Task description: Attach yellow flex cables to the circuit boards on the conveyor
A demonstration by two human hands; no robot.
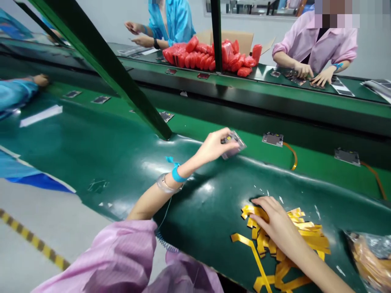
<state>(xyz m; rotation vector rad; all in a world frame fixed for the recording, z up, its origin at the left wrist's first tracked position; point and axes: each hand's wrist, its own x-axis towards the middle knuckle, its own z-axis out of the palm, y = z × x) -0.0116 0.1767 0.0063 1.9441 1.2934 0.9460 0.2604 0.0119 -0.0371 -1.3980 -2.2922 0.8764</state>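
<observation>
We pinch one circuit board [237,139] between the thumb and fingers of our left hand [214,145], over the near edge of the green belt [314,154]; we see no strip trailing from it. Our right hand [276,219] lies over a pile of yellow strips [313,238] on the mat [207,211], thumb and forefinger spread, with no strip clearly gripped.

Judging by what we see, the work is partway along: two tailed boards [273,139] on the belt to our right already bear one orange tail [293,154] each, while ours and three leftward boards [101,99] show none. The yellow strips overlap too much for us to count. To the right sits one clear bag [371,252].

Across from us we count two co-workers [317,44] and one heap of red packets [198,59], too crowded to number.
</observation>
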